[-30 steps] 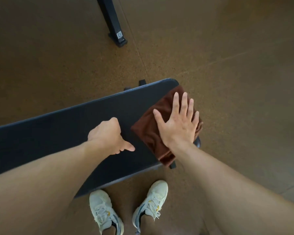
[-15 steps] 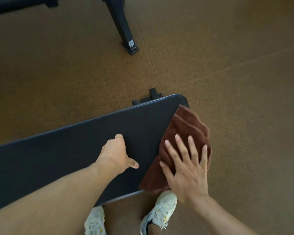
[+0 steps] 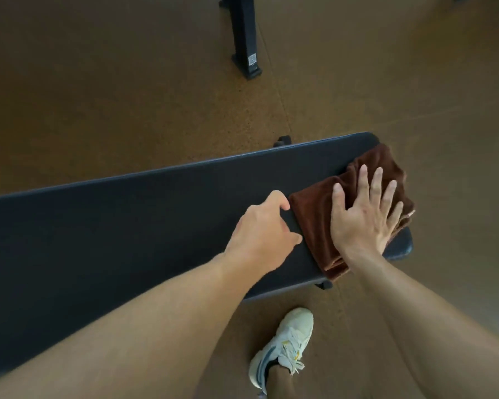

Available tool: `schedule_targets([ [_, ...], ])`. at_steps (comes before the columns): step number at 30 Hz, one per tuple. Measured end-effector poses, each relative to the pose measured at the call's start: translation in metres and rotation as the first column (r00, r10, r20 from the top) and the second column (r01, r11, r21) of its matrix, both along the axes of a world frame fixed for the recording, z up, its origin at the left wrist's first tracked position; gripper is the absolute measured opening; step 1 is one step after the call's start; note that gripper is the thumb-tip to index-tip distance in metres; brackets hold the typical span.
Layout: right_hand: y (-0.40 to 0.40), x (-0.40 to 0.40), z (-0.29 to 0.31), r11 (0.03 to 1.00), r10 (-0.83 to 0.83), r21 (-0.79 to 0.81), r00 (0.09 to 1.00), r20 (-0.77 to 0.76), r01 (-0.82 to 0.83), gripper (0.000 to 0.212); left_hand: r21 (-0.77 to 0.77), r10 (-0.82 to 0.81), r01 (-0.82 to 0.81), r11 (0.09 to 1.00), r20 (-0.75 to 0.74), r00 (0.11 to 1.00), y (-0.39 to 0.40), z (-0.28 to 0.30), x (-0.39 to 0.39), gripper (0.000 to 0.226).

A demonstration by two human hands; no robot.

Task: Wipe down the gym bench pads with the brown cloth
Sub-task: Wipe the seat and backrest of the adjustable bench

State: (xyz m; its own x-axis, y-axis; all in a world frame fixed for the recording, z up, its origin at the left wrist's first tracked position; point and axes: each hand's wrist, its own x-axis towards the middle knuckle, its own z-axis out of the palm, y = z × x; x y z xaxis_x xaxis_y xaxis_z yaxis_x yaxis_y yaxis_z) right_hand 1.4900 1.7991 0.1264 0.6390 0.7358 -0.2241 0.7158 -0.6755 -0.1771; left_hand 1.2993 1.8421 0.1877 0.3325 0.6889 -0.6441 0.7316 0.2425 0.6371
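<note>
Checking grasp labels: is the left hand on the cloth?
No, the left hand rests on the bare bench pad beside the brown cloth.

The floor [image 3: 104,90] fills nearly the whole view — a brown, cork-like speckled surface, most likely rubber gym flooring, though the grain is too soft to be sure. A thin seam [image 3: 274,82] runs down it from the top edge toward the middle, and a fainter line [image 3: 432,115] crosses the right side at a slant. At the top stands a black metal equipment leg [image 3: 244,38], ending in a flat foot on the floor, with a small pale sticker [image 3: 251,59] near its base — its print is unreadable. Light is warm and uneven: brighter across the middle of the floor, dimmer toward the upper corners. No walls or windows are in view.
</note>
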Motion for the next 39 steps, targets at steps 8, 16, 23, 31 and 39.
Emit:
schedule_targets([
  [8, 0.015, -0.209, 0.014, 0.892, 0.452, 0.008, 0.891, -0.051, -0.452, 0.067, 0.388, 0.143, -0.113, 0.915, -0.050, 0.988, -0.022, 0.023, -0.180, 0.037],
  [16, 0.038, -0.215, 0.004, 0.460, 0.888, 0.013, 0.459, -0.026, -0.888, 0.068, 0.433, -0.024, 0.106, 0.895, -0.191, 0.981, 0.006, 0.047, -0.136, 0.060],
  [23, 0.072, -0.054, 0.003, 0.806, 0.592, -0.004, 0.806, -0.011, -0.592, 0.059, 0.351, -0.348, 0.450, 0.821, -0.316, 0.883, 0.007, 0.009, -0.051, 0.116],
  [31, 0.048, 0.080, -0.007, 0.855, 0.516, 0.043, 0.856, 0.022, -0.516, 0.059, 0.079, -0.548, 0.649, 0.757, -0.465, 0.695, 0.025, -0.026, 0.086, 0.166],
  [39, 0.043, 0.115, -0.003, 0.905, 0.422, 0.141, 0.886, -0.191, -0.401, 0.065, 0.005, -0.524, 0.607, 0.795, -0.499, 0.690, 0.022, -0.031, 0.097, 0.172],
])
